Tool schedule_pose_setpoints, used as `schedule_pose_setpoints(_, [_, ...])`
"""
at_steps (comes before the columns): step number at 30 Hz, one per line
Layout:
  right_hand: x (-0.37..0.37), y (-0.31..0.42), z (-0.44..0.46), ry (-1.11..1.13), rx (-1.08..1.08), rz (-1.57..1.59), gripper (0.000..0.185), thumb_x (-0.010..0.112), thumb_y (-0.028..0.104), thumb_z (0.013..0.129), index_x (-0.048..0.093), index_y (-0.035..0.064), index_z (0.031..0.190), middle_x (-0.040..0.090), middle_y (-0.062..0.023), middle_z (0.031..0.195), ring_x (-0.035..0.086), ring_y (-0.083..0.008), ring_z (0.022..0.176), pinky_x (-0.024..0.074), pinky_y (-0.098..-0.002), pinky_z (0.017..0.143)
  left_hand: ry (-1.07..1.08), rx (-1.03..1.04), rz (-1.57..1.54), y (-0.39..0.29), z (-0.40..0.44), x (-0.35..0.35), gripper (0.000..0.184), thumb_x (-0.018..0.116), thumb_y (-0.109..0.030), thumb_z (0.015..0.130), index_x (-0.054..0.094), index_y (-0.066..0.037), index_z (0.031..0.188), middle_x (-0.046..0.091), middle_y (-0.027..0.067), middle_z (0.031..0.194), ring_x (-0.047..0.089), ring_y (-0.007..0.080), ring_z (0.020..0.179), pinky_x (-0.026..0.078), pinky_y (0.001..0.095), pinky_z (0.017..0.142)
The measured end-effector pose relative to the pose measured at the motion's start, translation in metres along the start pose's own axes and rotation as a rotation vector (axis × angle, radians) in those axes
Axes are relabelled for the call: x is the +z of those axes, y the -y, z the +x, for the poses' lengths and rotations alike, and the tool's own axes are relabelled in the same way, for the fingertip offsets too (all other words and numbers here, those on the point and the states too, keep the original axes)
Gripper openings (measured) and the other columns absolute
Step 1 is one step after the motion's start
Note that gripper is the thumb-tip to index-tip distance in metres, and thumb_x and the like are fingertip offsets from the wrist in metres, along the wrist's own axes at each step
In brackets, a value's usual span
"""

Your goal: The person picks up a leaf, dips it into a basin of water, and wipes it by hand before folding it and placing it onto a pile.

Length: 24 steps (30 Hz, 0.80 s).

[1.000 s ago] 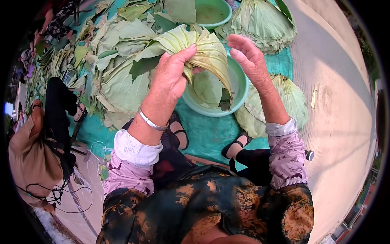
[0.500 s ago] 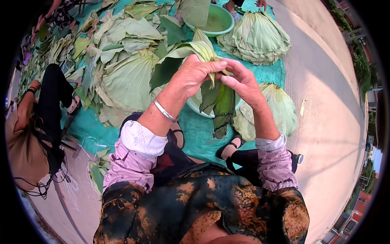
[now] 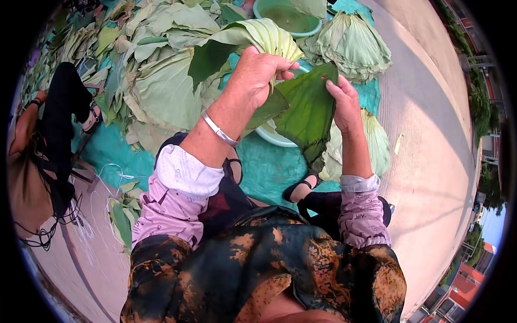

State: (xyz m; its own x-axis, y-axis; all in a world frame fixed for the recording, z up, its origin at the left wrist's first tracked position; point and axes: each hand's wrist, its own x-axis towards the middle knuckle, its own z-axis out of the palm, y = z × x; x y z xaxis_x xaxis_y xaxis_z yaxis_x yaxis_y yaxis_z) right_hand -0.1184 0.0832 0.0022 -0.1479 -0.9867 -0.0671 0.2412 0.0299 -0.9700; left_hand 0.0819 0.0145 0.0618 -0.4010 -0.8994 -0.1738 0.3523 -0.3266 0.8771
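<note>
My left hand (image 3: 259, 75), with a silver bangle at its wrist, is closed on a pale green lotus leaf (image 3: 257, 33) folded into pleats that fan upward and leftward. To its right, my right hand (image 3: 346, 105) pinches the upper edge of a dark green lotus leaf (image 3: 309, 102) between thumb and fingers. That darker leaf hangs spread between both hands, its lower tip ragged and browned. Partly hidden behind it is a pale basin (image 3: 276, 139). Whether the left fingers also hold the dark leaf is unclear.
Fanned stacks of leaves (image 3: 350, 48) lie at the upper right, with another stack (image 3: 378, 142) beside my right forearm. A large leaf heap (image 3: 161, 91) covers the left. A green basin (image 3: 319, 31) holds liquid. A teal sheet (image 3: 264, 172) lies underneath; a person's knee (image 3: 64, 107) is at left.
My hands, close together before, have moved apart. The dark green leaf, previously hanging narrow and bunched, is now spread wide by my right hand.
</note>
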Motion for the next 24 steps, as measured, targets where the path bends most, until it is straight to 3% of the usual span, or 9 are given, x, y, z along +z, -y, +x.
schedule_pose_setpoints(5, [0.007, -0.013, 0.0, -0.05, 0.055, 0.091, 0.021, 0.051, 0.007, 0.085, 0.056, -0.0004, 0.104, 0.06, -0.0032, 0.097, 0.056, -0.0097, 0.086, 0.0436, -0.0236, 0.077, -0.101, 0.005, -0.01, 0.004, 0.0, -0.001, 0.021, 0.057, 0.001, 0.071, 0.057, 0.009, 0.091, 0.064, 0.0175, 0.084, 0.059, 0.0215, 0.068, 0.048, 0.032, 0.064])
schedule_pose_setpoints(9, [-0.016, -0.038, 0.013, -0.069, 0.008, -0.294, 0.018, 0.054, 0.004, 0.082, 0.059, 0.0013, 0.099, 0.061, -0.0009, 0.09, 0.054, -0.0082, 0.081, 0.0427, -0.0221, 0.074, -0.133, 0.039, -0.054, 0.004, 0.002, -0.004, 0.019, 0.057, 0.0, 0.071, 0.059, 0.01, 0.087, 0.064, 0.0182, 0.082, 0.056, 0.0204, 0.064, 0.048, 0.0319, 0.064])
schedule_pose_setpoints(12, [-0.043, -0.066, 0.029, -0.094, -0.147, -0.458, 0.017, 0.055, 0.004, 0.082, 0.059, 0.0019, 0.099, 0.062, -0.0002, 0.088, 0.054, -0.0069, 0.078, 0.0425, -0.0215, 0.072, -0.135, 0.086, -0.059, 0.005, 0.003, -0.006, 0.017, 0.057, 0.0, 0.071, 0.059, 0.01, 0.086, 0.064, 0.0186, 0.081, 0.056, 0.02, 0.063, 0.047, 0.0302, 0.065])
schedule_pose_setpoints(16, [-0.054, -0.072, 0.045, -0.312, -0.433, -0.619, 0.016, 0.057, 0.005, 0.081, 0.058, 0.0032, 0.097, 0.062, -0.0059, 0.079, 0.055, -0.0093, 0.071, 0.0444, -0.024, 0.066, -0.116, 0.082, -0.037, 0.0, 0.001, -0.006, 0.017, 0.057, 0.0, 0.071, 0.059, 0.009, 0.085, 0.065, 0.0186, 0.082, 0.056, 0.0192, 0.064, 0.046, 0.0295, 0.065])
schedule_pose_setpoints(19, [-0.059, -0.107, 0.05, -0.367, -0.375, -0.744, 0.017, 0.059, 0.007, 0.08, 0.057, 0.0054, 0.097, 0.062, -0.0075, 0.077, 0.056, -0.0123, 0.068, 0.0448, -0.0255, 0.065, -0.13, 0.061, -0.08, 0.002, 0.005, -0.005, 0.016, 0.058, 0.0, 0.071, 0.06, 0.009, 0.083, 0.065, 0.0181, 0.082, 0.055, 0.0191, 0.065, 0.046, 0.0297, 0.066])
schedule_pose_setpoints(24, [-0.074, -0.186, 0.033, -0.359, -0.109, -1.016, 0.017, 0.057, 0.008, 0.079, 0.055, 0.0085, 0.096, 0.061, -0.016, 0.079, 0.06, -0.0281, 0.071, 0.0462, -0.0347, 0.067, -0.158, 0.054, -0.087, -0.002, 0.001, -0.002, 0.013, 0.058, 0.0, 0.071, 0.06, 0.009, 0.081, 0.065, 0.0178, 0.081, 0.055, 0.0195, 0.065, 0.045, 0.0297, 0.068])
